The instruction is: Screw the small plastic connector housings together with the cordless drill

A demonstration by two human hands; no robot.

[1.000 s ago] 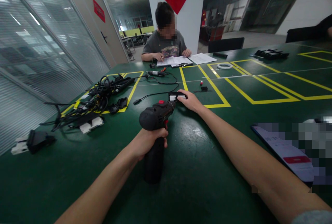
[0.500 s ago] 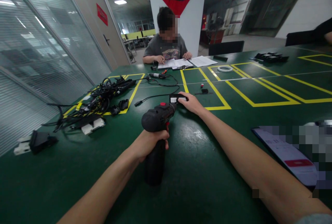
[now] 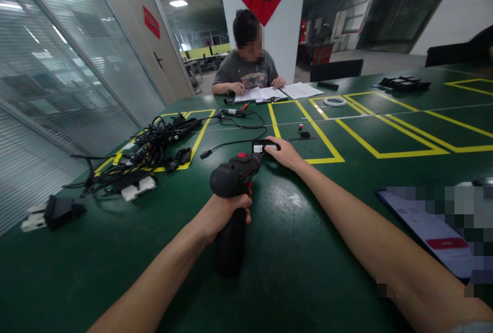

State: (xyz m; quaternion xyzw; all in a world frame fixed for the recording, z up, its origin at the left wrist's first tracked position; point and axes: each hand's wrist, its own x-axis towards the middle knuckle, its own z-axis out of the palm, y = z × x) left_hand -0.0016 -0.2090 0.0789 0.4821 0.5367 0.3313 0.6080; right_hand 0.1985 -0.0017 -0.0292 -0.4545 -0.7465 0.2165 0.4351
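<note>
My left hand (image 3: 223, 212) is wrapped round the grip of a black cordless drill (image 3: 232, 176) with a red switch on top. The drill's nose points away from me at a small black part with a white label (image 3: 265, 146) lying on the green table (image 3: 292, 251). My right hand (image 3: 283, 152) reaches forward and holds that part down with its fingers closed over it. The drill tip meets the part's near left end.
A tangle of black cables and connectors (image 3: 150, 148) lies at the left, with black-and-white plugs (image 3: 50, 212) nearer me. Yellow tape boxes (image 3: 319, 140) mark the table. A person (image 3: 248, 60) sits opposite over papers (image 3: 277, 91). A tablet (image 3: 431, 230) lies at right.
The view shifted slightly between the first earlier frame and now. Both hands, the drill and the small part stay where they were.
</note>
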